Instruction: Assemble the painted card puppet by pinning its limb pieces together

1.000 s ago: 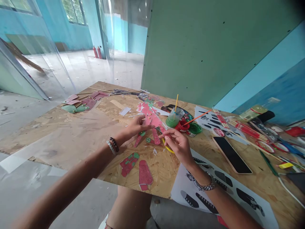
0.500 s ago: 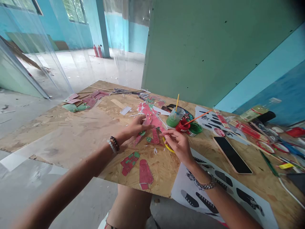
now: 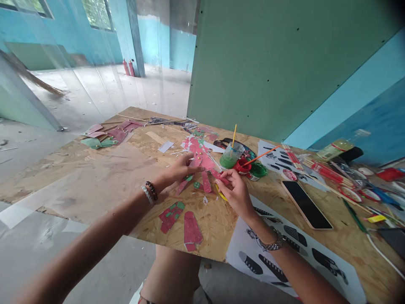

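Observation:
A pink-and-white paper cutout figure (image 3: pixel 202 158) with small brass fasteners lies on the wooden board, its strip-like limbs (image 3: pixel 206 182) spread toward me. My left hand (image 3: pixel 179 169) is closed at the figure's left side, thumb across the paper. At the lower right of the figure, my right hand (image 3: pixel 234 188) pinches a small reddish-pink paper piece (image 3: pixel 221 177) between thumb and fingers. A yellow ring-shaped handle (image 3: pixel 222 193) lies partly under that hand. Nearer me are a green-spotted red cutout (image 3: pixel 171 216) and a plain red cutout (image 3: pixel 192 230).
Right of the figure stand a cup of green water (image 3: pixel 230 157) with a brush, a red paint pot (image 3: pixel 242 166) and a green one (image 3: pixel 258 170). A phone (image 3: pixel 306 204) and printed sheets (image 3: pixel 284 240) lie at right. More pink and green cutouts (image 3: pixel 122 131) lie far left.
My right hand has shifted slightly, and the reddish-pink piece in its fingers is turned more toward me. My left hand stays in place. The view has moved a little.

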`<act>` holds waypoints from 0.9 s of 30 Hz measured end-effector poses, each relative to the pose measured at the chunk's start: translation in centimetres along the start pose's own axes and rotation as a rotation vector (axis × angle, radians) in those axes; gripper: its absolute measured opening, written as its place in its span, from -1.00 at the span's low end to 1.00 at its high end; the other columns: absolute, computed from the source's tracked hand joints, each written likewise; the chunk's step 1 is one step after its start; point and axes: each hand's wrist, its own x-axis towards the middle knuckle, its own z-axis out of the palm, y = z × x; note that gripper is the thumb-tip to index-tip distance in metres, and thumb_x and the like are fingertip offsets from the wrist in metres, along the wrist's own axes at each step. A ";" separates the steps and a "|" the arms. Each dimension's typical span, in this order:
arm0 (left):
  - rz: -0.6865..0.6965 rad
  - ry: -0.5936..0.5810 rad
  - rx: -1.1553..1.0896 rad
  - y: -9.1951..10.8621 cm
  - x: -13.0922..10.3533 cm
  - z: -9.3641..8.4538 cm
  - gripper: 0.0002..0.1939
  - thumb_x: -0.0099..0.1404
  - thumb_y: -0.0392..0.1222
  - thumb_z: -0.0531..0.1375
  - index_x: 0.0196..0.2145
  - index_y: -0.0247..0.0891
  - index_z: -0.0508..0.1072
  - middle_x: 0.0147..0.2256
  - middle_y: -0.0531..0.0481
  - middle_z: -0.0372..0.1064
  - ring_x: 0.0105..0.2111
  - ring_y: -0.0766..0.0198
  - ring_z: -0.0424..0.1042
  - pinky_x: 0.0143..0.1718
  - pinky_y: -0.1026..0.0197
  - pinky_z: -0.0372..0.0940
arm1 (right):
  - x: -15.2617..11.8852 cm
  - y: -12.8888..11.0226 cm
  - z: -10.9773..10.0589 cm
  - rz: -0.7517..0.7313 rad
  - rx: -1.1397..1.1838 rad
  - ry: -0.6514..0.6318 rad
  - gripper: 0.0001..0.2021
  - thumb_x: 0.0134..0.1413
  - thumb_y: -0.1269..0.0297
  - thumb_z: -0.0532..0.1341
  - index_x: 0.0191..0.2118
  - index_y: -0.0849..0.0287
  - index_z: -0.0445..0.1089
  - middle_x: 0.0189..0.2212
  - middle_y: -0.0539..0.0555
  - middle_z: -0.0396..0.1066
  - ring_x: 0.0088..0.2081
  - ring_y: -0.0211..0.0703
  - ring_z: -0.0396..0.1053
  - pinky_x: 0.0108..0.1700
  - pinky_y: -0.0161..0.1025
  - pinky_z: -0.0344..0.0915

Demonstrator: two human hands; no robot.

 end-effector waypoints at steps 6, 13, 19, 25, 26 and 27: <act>-0.002 -0.015 -0.007 0.3 -0.1 0.1 -0.48 0.02 0.05 0.48 -0.44 -0.22 0.21 -0.49 0.18 0.12 -0.52 0.43 0.08 -0.53 0.31 -0.01 | 0.1 -0.6 -0.2 0.034 0.039 -0.037 -0.67 0.17 0.07 0.32 -0.05 0.11 0.31 -0.26 0.12 0.58 -0.39 -0.15 0.46 -0.33 -0.25 0.37; -0.010 -0.029 0.009 0.3 -0.2 0.0 -0.53 0.07 0.01 0.46 -0.42 -0.23 0.24 -0.49 0.18 0.14 -0.52 0.43 0.11 -0.54 0.32 -0.01 | 0.3 -0.8 -0.5 0.089 0.056 -0.071 -0.69 0.18 -0.02 0.27 -0.24 0.16 0.40 -0.43 0.05 0.47 -0.56 -0.27 0.23 -0.53 -0.31 0.16; -0.018 -0.056 0.023 0.5 -0.3 0.2 -0.54 0.08 0.03 0.45 -0.39 -0.24 0.27 -0.49 0.18 0.13 -0.52 0.44 0.10 -0.55 0.32 0.01 | 0.3 -1.1 -0.5 0.099 0.030 -0.046 -0.62 0.22 -0.10 0.19 -0.29 0.17 0.44 -0.53 -0.05 0.21 -0.59 -0.31 0.08 -0.57 -0.33 0.05; 0.005 -0.043 0.066 0.6 -0.2 0.2 -0.54 0.08 0.04 0.45 -0.39 -0.24 0.27 -0.49 0.18 0.14 -0.51 0.43 0.11 -0.53 0.32 0.04 | 0.4 -1.0 -0.5 0.145 0.150 -0.077 -0.52 0.23 -0.20 0.17 -0.33 0.17 0.47 -0.55 -0.03 0.25 -0.59 -0.30 0.12 -0.57 -0.31 0.09; 0.012 -0.037 0.076 0.5 -0.2 0.2 -0.54 0.08 0.04 0.45 -0.39 -0.24 0.27 -0.49 0.19 0.14 -0.50 0.43 0.10 -0.53 0.32 0.03 | 0.4 -1.0 -0.6 0.165 0.163 -0.079 -0.52 0.21 -0.21 0.20 -0.33 0.17 0.47 -0.58 -0.03 0.25 -0.60 -0.30 0.12 -0.57 -0.31 0.10; 0.014 -0.033 0.084 0.5 -0.2 0.2 -0.53 0.07 0.04 0.45 -0.40 -0.24 0.26 -0.49 0.19 0.13 -0.51 0.43 0.09 -0.53 0.32 0.03 | 0.5 -1.0 -0.6 0.185 0.179 -0.081 -0.54 0.16 -0.20 0.24 -0.32 0.18 0.49 -0.58 -0.03 0.28 -0.59 -0.30 0.15 -0.56 -0.32 0.12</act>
